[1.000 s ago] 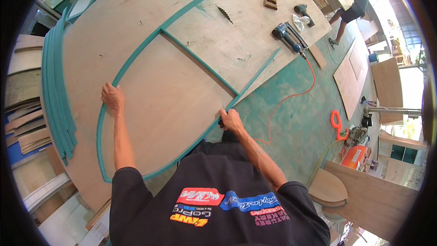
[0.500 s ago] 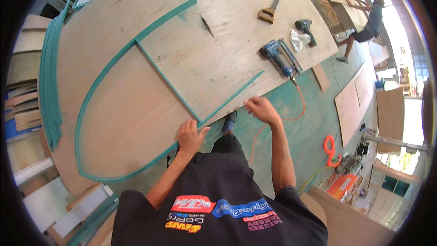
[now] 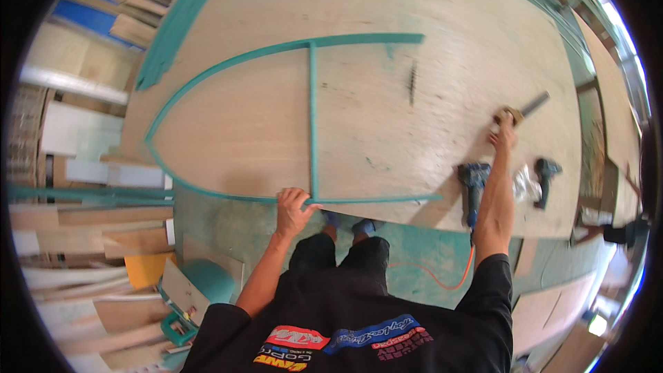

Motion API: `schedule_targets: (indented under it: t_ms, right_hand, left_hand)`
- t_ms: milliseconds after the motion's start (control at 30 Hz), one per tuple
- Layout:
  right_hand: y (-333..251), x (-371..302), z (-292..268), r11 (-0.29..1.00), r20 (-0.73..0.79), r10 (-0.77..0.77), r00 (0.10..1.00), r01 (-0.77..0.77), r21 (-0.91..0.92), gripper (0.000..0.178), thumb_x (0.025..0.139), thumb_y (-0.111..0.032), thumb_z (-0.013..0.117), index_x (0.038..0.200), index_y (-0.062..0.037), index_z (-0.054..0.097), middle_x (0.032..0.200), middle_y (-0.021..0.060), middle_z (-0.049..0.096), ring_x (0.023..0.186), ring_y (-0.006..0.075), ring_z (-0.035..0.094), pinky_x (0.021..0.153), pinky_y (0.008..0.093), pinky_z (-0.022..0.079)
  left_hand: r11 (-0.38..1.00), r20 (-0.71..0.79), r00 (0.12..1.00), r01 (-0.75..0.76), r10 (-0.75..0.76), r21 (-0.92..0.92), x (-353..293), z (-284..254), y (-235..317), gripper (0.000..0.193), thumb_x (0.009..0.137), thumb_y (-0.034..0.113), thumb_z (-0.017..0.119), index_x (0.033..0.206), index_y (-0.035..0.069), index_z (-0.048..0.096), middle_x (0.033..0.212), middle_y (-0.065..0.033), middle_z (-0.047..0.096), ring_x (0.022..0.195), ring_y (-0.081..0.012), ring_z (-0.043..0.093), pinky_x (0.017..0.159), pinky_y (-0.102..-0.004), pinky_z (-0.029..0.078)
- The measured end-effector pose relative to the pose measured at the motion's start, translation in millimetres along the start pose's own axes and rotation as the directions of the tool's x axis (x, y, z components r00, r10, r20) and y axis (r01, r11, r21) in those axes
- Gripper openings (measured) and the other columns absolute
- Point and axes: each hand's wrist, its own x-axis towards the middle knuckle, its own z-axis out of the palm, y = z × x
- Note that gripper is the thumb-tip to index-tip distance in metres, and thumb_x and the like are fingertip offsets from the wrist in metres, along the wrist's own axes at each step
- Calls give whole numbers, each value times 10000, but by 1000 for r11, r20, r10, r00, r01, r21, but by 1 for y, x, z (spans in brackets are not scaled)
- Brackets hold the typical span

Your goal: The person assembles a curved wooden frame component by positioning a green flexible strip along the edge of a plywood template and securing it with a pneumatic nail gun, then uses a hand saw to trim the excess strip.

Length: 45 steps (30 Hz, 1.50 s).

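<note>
A teal curved frame made of thin strips lies on the wide wooden tabletop, with a straight teal crosspiece joining its two sides. My left hand is closed over the frame's near strip, just left of where the crosspiece meets it. My right arm reaches far out, and my right hand is closed on the brown handle of a handsaw, its short blade pointing away to the right. Beneath my right forearm is a blue nail gun, partly covered by the arm.
Right of the nail gun lie a clear plastic bag and a cordless drill. An orange hose hangs below the table edge. Teal strips are stacked at the far left, and wood offcuts fill the left side.
My right hand has gone from the near table edge out to the handsaw and taken hold of its handle. My left hand stays by the crosspiece joint. The view has turned.
</note>
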Motion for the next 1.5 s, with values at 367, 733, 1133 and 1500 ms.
schedule_targets:
  t_ms: [367, 733, 1133, 1500]
  right_hand:
    - [-30, 46, -25, 982, -185, 22, 982, -56, -181, 763, 772, -545, 842, 1179, 73, 654, 1067, 164, 690, 681, 266, 702, 533, 364, 616]
    - [-38, -78, -53, 808, 205, -284, 937, 119, 576, 263, 917, -225, 706, 1054, -3, 669, 913, 78, 639, 858, 207, 666, 775, 362, 618]
    - [57, -555, -121, 850, 453, -501, 737, 519, 95, 218, 967, -182, 719, 873, 7, 664, 765, 44, 654, 688, 118, 621, 611, 270, 488]
    - [173, -695, -90, 858, 515, -424, 745, 512, -35, 279, 970, -202, 754, 881, -18, 564, 705, 26, 623, 608, 82, 619, 547, 263, 480]
  left_hand:
    - [964, 28, 976, 217, -215, -153, 10, 2, 4, 481, 817, 494, 828, 741, 51, 657, 790, -81, 624, 842, -311, 588, 835, -444, 409]
    - [960, 135, 970, 222, -200, -172, -5, -8, -15, 307, 969, 238, 677, 769, 9, 639, 811, -111, 653, 836, -347, 614, 823, -472, 433]
    - [963, -6, 999, 34, -37, -267, -5, 2, -19, 233, 974, 203, 649, 867, 1, 694, 855, -142, 681, 854, -374, 636, 791, -486, 470]
    - [921, 39, 993, -89, 112, -379, -5, -5, -43, 227, 968, 151, 627, 825, -17, 679, 848, -207, 651, 853, -430, 624, 763, -516, 505]
